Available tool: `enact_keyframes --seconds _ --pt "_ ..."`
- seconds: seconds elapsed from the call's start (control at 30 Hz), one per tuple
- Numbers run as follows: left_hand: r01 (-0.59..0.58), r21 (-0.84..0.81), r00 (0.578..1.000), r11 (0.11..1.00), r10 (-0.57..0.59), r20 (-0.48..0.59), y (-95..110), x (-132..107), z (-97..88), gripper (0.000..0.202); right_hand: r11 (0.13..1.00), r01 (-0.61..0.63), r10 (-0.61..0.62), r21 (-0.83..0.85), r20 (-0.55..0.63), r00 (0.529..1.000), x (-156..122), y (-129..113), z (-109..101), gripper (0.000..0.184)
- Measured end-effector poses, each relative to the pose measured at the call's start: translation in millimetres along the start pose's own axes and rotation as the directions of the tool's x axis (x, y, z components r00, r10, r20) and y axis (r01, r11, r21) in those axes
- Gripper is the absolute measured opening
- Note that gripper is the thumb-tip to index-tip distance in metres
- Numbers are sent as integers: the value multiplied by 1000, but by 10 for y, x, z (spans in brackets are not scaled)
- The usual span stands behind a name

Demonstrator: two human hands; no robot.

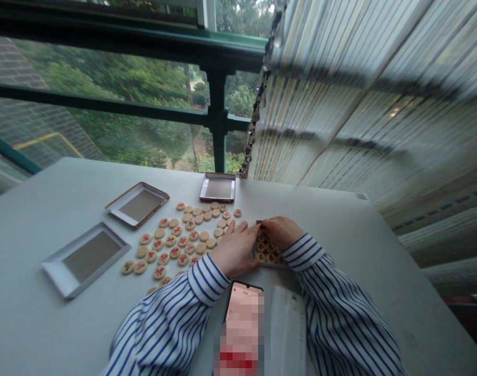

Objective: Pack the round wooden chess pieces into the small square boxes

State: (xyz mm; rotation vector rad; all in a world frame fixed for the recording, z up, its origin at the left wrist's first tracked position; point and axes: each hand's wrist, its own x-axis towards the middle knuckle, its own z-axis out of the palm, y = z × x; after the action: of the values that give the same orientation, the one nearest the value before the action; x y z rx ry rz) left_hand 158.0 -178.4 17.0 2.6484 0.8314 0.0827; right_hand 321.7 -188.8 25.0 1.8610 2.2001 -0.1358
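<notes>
My left hand (pixel 238 249) lies with its fingers stretched out, between the loose pieces and the left edge of a shallow box (pixel 275 265). My right hand (pixel 282 231) reaches over the far side of that box, fingers bent down toward its far left corner. What those fingertips grip, if anything, is hidden. Inside the box, round wooden Chinese chess pieces (pixel 270 248) with black characters sit in rows. Many more Chinese chess pieces (pixel 182 241) are spread left of my left hand, some with red characters up, some blank side up. My left hand and sleeve cover part of them.
Three shallow trays stand on the white table (pixel 85 193): a grey-white tray (pixel 85 258), a brown-rimmed tray (pixel 138 203) and a small tray (pixel 217 187) at the back. A phone (pixel 244 324) and a translucent lid-like piece (pixel 287 329) lie between my forearms. A string curtain (pixel 340 104) hangs right.
</notes>
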Motion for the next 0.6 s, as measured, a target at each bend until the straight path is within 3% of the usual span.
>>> enact_keyframes --seconds 0.37,0.6 --pt "12 8 1000 1000 -12 25 9 -9 -21 77 1000 24 -24 3 7 1000 -19 -4 -23 30" --pt "-9 -21 1000 1000 9 -22 -10 -10 -39 79 1000 -11 11 2 -4 1000 -40 13 -56 28"
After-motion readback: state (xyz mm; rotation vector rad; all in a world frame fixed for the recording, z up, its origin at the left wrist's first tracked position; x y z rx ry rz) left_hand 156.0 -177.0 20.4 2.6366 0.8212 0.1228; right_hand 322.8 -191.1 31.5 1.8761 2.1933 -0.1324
